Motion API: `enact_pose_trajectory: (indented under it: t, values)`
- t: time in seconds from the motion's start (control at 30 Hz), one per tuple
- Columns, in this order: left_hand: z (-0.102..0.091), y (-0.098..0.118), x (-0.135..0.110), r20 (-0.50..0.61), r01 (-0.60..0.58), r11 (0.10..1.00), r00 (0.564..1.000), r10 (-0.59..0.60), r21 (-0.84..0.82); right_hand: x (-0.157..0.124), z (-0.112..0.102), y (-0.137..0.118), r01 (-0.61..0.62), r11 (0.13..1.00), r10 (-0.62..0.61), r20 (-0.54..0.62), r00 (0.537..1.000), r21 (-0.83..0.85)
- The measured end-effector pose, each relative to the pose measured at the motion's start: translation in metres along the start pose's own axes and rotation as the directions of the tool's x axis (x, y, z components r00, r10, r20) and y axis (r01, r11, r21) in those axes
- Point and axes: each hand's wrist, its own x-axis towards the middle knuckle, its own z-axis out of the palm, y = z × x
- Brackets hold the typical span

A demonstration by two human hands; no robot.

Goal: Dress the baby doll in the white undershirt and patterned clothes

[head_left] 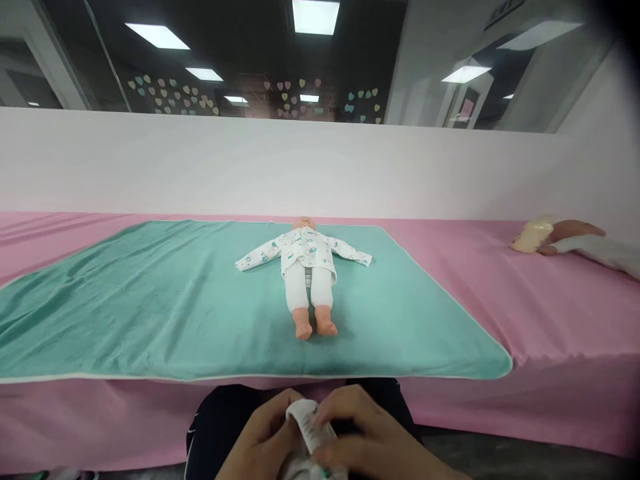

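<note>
Low in front, over dark-clad knees, my left hand (267,437) pinches a folded edge of a small white baby garment (307,427) with a green print. My right hand (363,430) has its thumb and fingers closed on the other side of that cloth. The garment's lower part is hidden between the hands and cut off by the frame. Beyond the hands a baby doll (323,297) lies on its back, feet towards me. It wears white leggings and a white printed jacket (306,247), sleeves spread out to both sides.
Under the doll is a teal blanket (190,320) with a pale hem, spread over a pink-covered table (455,260). At the right, a yellowish bottle-like object (533,237) lies by a hand (575,230) with a white sleeve. A white wall (280,167) with glass above stands behind.
</note>
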Motion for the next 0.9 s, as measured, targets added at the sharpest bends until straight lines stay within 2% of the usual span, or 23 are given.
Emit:
enact_pose_trajectory:
  t: [0.1,0.17,0.23,0.3,0.33,0.4,0.47,0.5,0.6,0.67,0.77,0.83,0.9]
  values:
    - [-0.005,-0.001,0.008,0.074,-0.008,1.0,0.997,0.008,-0.006,0.024,0.004,-0.01,0.261,0.954,-0.261,0.017,0.965,-0.15]
    - [-0.017,-0.005,0.015,0.083,-0.051,0.992,0.996,0.042,0.118,0.03,-0.003,-0.016,0.311,0.941,-0.313,0.002,0.95,-0.131]
    - [-0.031,-0.009,0.019,-0.004,-0.118,0.932,0.992,0.127,0.344,0.031,-0.017,-0.02,0.205,0.979,-0.205,-0.005,0.979,0.011]
    - [-0.04,-0.007,0.02,-0.142,-0.157,0.835,0.953,0.268,0.527,0.033,-0.032,-0.019,-0.007,0.982,0.013,-0.034,0.999,0.187]
    - [-0.041,-0.003,0.018,-0.184,-0.171,0.811,0.929,0.323,0.559,0.036,-0.037,-0.018,-0.106,0.959,0.128,-0.067,0.989,0.262]
    - [-0.037,0.007,0.012,-0.186,-0.249,0.834,0.906,0.381,0.493,0.044,-0.041,-0.014,-0.236,0.889,0.317,-0.157,0.935,0.392]
    - [-0.025,0.017,0.004,-0.122,-0.344,0.876,0.907,0.403,0.339,0.053,-0.039,-0.011,-0.263,0.815,0.423,-0.22,0.879,0.516]
    - [-0.018,0.02,0.002,-0.089,-0.363,0.889,0.912,0.4,0.278,0.058,-0.036,-0.01,-0.249,0.786,0.443,-0.234,0.865,0.566]
    - [0.002,0.019,0.0,-0.048,-0.263,0.933,0.958,0.282,0.246,0.067,-0.031,-0.011,-0.207,0.743,0.442,-0.235,0.866,0.637]
    - [0.006,0.014,0.003,-0.068,-0.177,0.959,0.978,0.196,0.223,0.068,-0.034,-0.011,-0.21,0.735,0.402,-0.166,0.9,0.644]
    - [-0.006,0.014,0.005,-0.233,-0.162,0.986,0.961,0.15,-0.035,0.06,-0.045,-0.004,-0.265,0.728,0.29,0.065,0.955,0.632]
    - [-0.016,0.02,0.001,-0.338,-0.173,0.952,0.938,0.081,-0.252,0.053,-0.052,0.003,-0.343,0.758,0.214,0.284,0.935,0.555]
    - [-0.022,0.027,-0.003,-0.319,-0.135,0.912,0.948,0.005,-0.387,0.047,-0.054,0.009,-0.377,0.803,0.146,0.461,0.875,0.462]
